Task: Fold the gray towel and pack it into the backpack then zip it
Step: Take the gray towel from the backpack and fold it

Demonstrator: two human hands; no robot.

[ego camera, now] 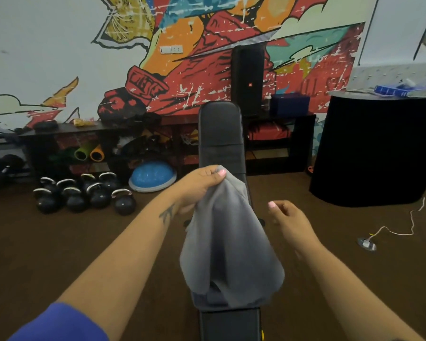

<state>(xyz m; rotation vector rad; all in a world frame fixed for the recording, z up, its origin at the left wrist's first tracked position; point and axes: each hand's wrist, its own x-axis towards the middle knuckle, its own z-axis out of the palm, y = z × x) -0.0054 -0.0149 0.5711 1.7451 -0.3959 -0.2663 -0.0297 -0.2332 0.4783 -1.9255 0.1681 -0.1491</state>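
The gray towel (228, 244) hangs loosely in mid-air over a black padded bench (220, 134). My left hand (198, 185) pinches the towel's top corner between thumb and fingers. My right hand (289, 221) hovers to the right of the towel with fingers loosely curled and apart, holding nothing and not touching the cloth. The towel's lower edge drapes down onto the near end of the bench. No backpack can be made out in this view.
Several black kettlebells (84, 195) and a blue balance dome (153, 177) sit on the brown floor at left. A low black shelf (108, 143) lines the mural wall. A black counter (376, 148) stands at right, with a white cord (399, 227) on the floor.
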